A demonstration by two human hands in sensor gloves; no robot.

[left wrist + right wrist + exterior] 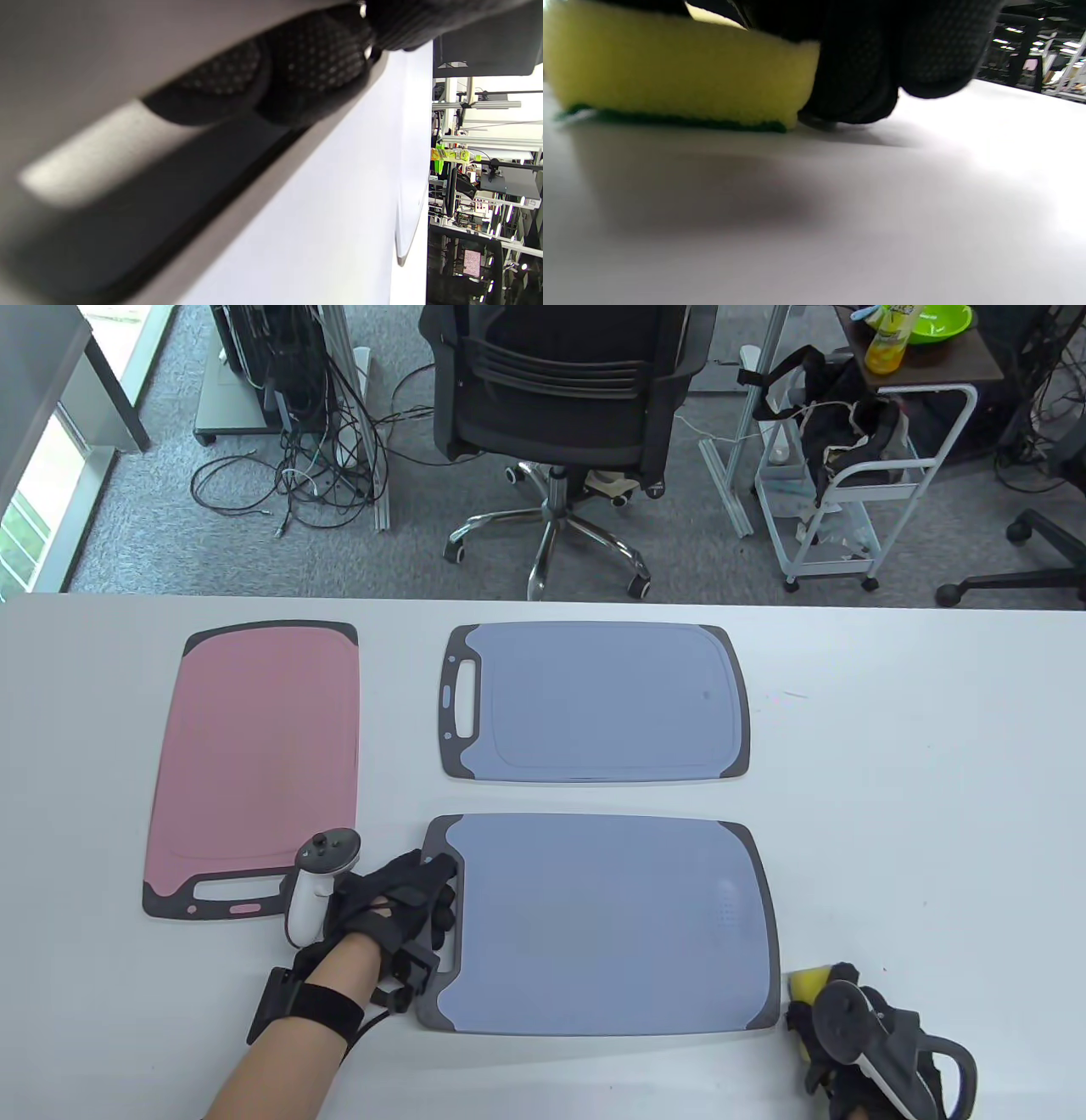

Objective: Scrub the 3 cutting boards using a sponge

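Three cutting boards laid flat on the white table point(891, 780): pink board point(254, 763) toward the left edge, smaller grey-blue board point(594, 700) at centre, larger grey-blue board point(607, 925) at the near edge. Left hand point(399, 899) curled round the larger board's handle end, likely to steady it for scrubbing. Right hand point(857, 1044) gripped round the yellow sponge point(678, 72), green scouring face down on the table, just beside that board's near right corner. No containers on the table.
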